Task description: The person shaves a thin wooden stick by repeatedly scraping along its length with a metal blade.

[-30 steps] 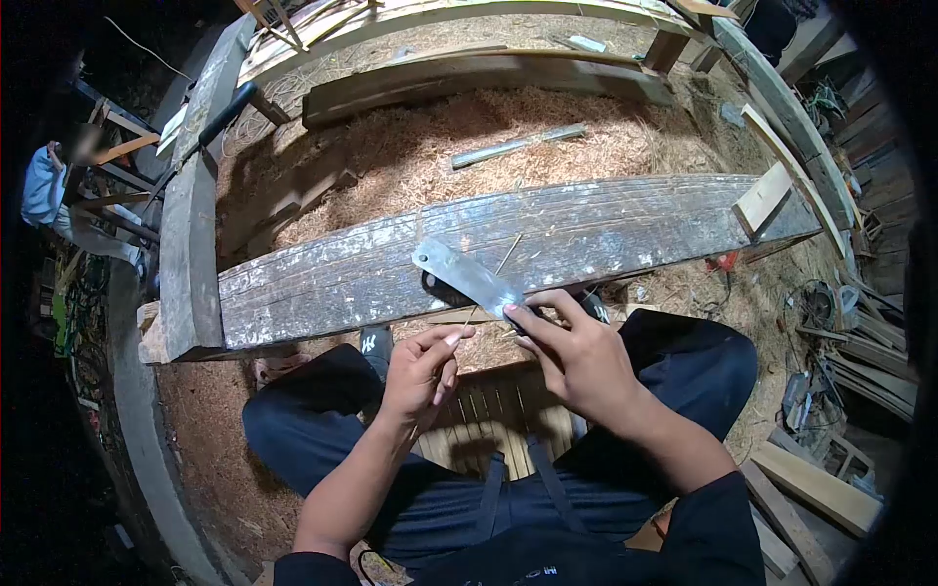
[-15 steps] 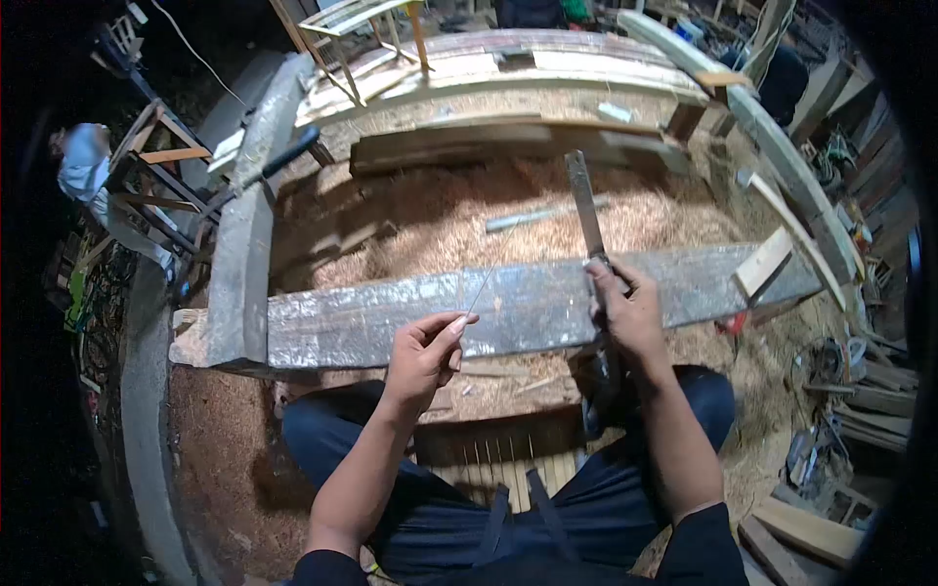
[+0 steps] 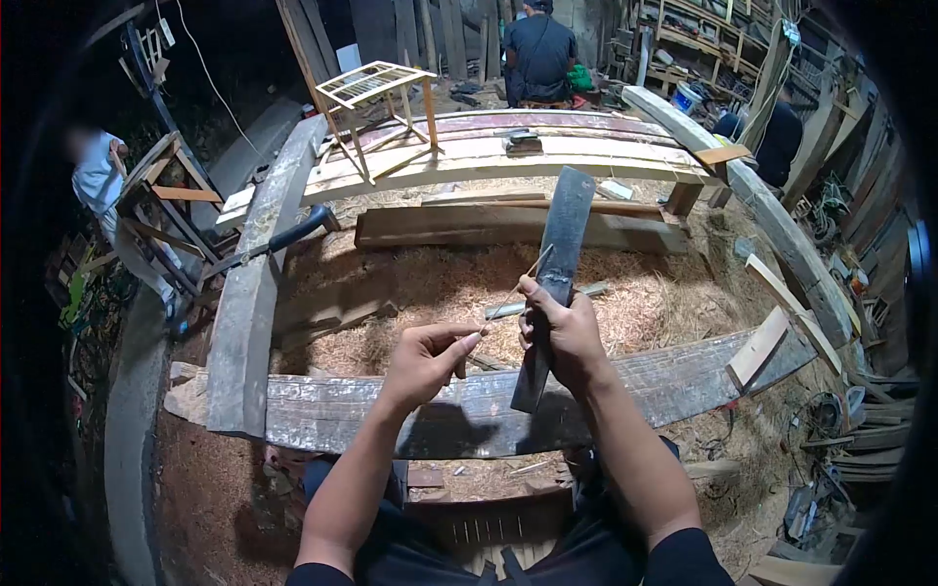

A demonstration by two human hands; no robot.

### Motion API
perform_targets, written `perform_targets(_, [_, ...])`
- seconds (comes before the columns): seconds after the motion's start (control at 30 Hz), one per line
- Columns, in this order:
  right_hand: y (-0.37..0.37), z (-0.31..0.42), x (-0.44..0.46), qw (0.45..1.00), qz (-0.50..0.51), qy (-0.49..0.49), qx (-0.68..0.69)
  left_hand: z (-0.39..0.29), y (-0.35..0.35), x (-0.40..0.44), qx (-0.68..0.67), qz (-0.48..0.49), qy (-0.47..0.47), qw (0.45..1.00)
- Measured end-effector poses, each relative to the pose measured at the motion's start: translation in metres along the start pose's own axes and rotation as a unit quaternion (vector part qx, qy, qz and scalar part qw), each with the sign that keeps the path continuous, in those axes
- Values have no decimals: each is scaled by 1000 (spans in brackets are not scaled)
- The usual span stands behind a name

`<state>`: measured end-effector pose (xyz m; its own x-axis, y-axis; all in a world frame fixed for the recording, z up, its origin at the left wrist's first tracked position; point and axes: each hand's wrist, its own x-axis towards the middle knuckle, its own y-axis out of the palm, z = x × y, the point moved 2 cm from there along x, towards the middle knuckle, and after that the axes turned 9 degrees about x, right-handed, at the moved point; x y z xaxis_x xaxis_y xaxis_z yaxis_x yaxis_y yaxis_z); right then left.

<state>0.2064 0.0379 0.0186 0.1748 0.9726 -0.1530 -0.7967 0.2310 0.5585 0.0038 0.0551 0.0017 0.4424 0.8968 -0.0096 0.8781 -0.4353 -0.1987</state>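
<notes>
The person's left grip (image 3: 420, 363) is pinched nearly closed, thumb against forefinger, on the lower end of a thin, pale, stick-like strip (image 3: 516, 291). The right grip (image 3: 571, 337) is wrapped around the middle of a long, flat, dark grey metal blade (image 3: 571, 210), its thumb laid along the near face.

The strip is in the air between the hands, slanting from its pinched end toward 1 o'clock, where its free end overlaps the blade in view; whether they touch cannot be told. The blade's long axis runs from just past 12 o'clock to just past 6, with its squared lower end over a broad, weathered, dark wooden beam (image 3: 322, 415).

The work looks to be under way, as neither piece is set down. The strip is slender along its visible length; how much shaping it has had, or lacks, the view does not show.

Farther out, a short, pale wooden offcut (image 3: 759, 348) lies on the beam toward 3 o'clock. A light, slatted wooden frame (image 3: 379, 86) stands at 11 o'clock, and a small, dark, block-like tool (image 3: 524, 143) rests on pale planks (image 3: 596, 168) near 12. Beyond sits a co-worker in a dark shirt (image 3: 540, 57).
</notes>
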Motion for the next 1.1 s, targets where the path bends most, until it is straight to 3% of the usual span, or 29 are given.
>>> perform_targets(0.47, [11,-9,20,995,-12,4,-97,17,-3,11,-37,-42,-39,998])
perform_targets(0.6, [17,-13,11,987,62,-51,-139,20,-6,10,-108,-55,-72,990])
perform_targets(0.67, [22,-17,4,948,85,-142,-271,16,-4,9,-190,-76,-80,976])
perform_targets(0.73, [31,-21,-5,873,114,-276,-385,14,-2,8,-212,-68,-69,973])
perform_targets(0.8, [44,-20,-19,833,110,-368,-399,9,0,2,-261,-62,-66,961])
perform_targets(1.0, [42,-20,-40,796,134,-394,-440,11,-4,-12,-381,-39,-81,920])
perform_targets(1.1, [39,-15,-46,785,127,-420,-438,13,-4,-14,-428,27,-66,901])
